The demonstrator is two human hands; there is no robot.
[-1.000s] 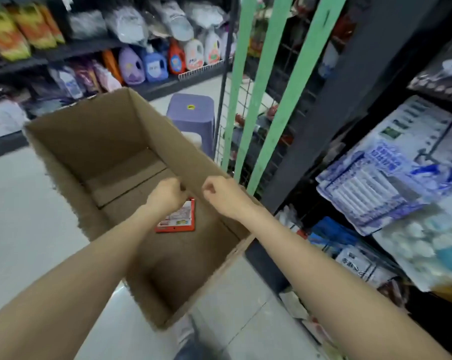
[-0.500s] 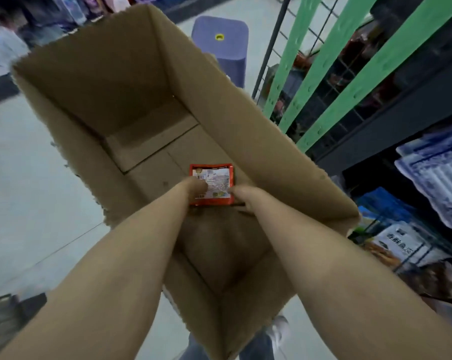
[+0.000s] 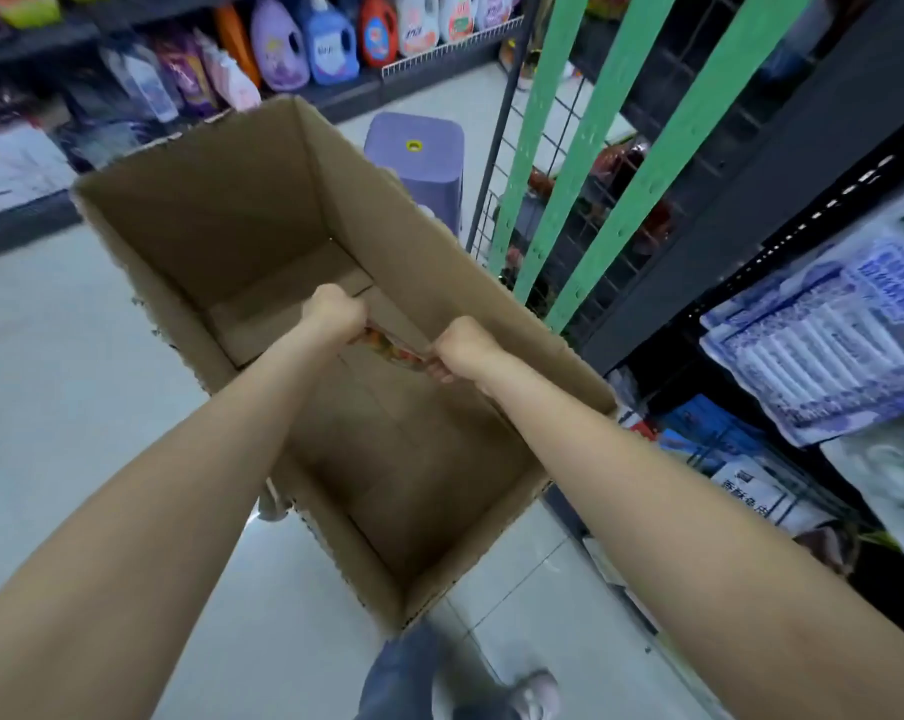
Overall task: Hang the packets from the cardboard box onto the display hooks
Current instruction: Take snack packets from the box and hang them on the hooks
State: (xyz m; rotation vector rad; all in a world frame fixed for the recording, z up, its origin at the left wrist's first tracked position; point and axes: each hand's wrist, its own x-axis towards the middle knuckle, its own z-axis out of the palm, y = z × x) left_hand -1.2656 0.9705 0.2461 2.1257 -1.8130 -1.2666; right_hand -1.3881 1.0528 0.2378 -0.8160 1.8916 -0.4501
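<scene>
An open cardboard box (image 3: 190, 236) stands on the floor in front of me. Both my arms reach down into it. My left hand (image 3: 333, 314) and my right hand (image 3: 463, 348) each grip one end of a red packet (image 3: 393, 348), which is tilted edge-on between them above the box bottom. Most of the packet is hidden by my hands. I see no other packet in the box. Green display strips (image 3: 611, 163) with holes run diagonally on a wire rack to the right of the box.
A purple plastic stool (image 3: 413, 158) stands behind the box. Dark shelves with bagged goods (image 3: 824, 335) fill the right side. Detergent bottles (image 3: 330, 44) line the far shelf. My leg and shoe (image 3: 533, 693) are by the box's near corner.
The packet lay flat on the box bottom with my hands at its lower corners; now both hands hold it, lifted and tilted. The view has pulled back and up.
</scene>
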